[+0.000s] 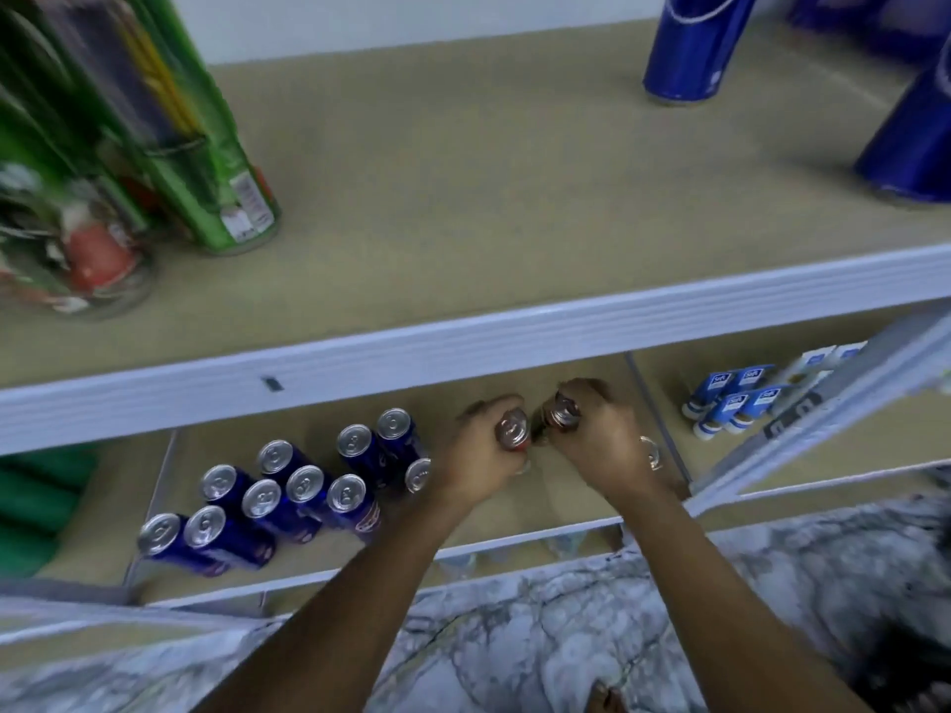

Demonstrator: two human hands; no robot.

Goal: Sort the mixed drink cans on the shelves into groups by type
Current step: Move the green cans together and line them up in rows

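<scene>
Left hand (pixel 481 455) is curled round a red can (pixel 513 429) on the lower shelf (pixel 514 517), gripping it by the upper body; only the silver lid and a sliver of red side show past the fingers. Right hand (pixel 602 434) grips a second can (pixel 562 411) just beside the first, the two cans near touching; its colour cannot be made out, as the fingers cover all but the lid. A bracelet (pixel 651 451) sits on the right wrist. Both forearms reach in under the front rail (pixel 463 347) of the upper shelf, which hides the rear of the lower shelf. Left of the hands, on the same lower shelf, stands a cluster of blue cans (pixel 288 491), upright and close-packed; one at the cluster's right edge is partly hidden by the left wrist. Further left, green items (pixel 36 501) are cut off by the frame edge and too blurred to identify. Right of the hands, beyond a shelf divider, stands a group of small blue-and-white bottles (pixel 736 398), labels unreadable. On the upper shelf (pixel 463 172), green cans (pixel 221 187) stand at left, heavily blurred, with a red-topped item (pixel 98 259) in front, indistinct. Two tall blue cans (pixel 689 43) stand at right, both cut off by the frame. Marbled floor (pixel 540 635) shows below.
</scene>
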